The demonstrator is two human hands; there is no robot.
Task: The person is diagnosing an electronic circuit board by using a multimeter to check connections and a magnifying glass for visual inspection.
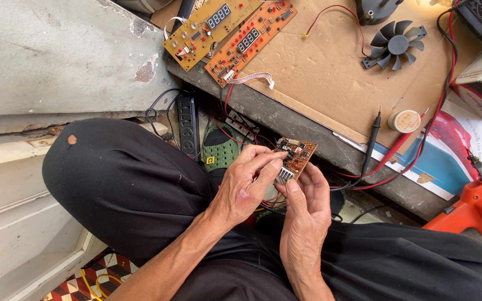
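Note:
Both my hands hold a small brown circuit board point(298, 155) above my lap. My left hand point(246, 181) grips its near left edge, thumb and forefinger pinching close to a small black part with metal pins point(285, 174) at the board's lower end. My right hand point(306, 209) supports the board from below and the right, thumb pressed by the same part. My legs in black trousers point(124, 184) fill the lower view.
Two longer orange circuit boards with digit displays point(235, 30) lie on a cardboard sheet point(330, 72). A black fan point(394, 44), a solder reel point(404, 121), a black meter probe point(371, 142), an orange tool point(478, 209) and a power strip point(187, 124) lie around.

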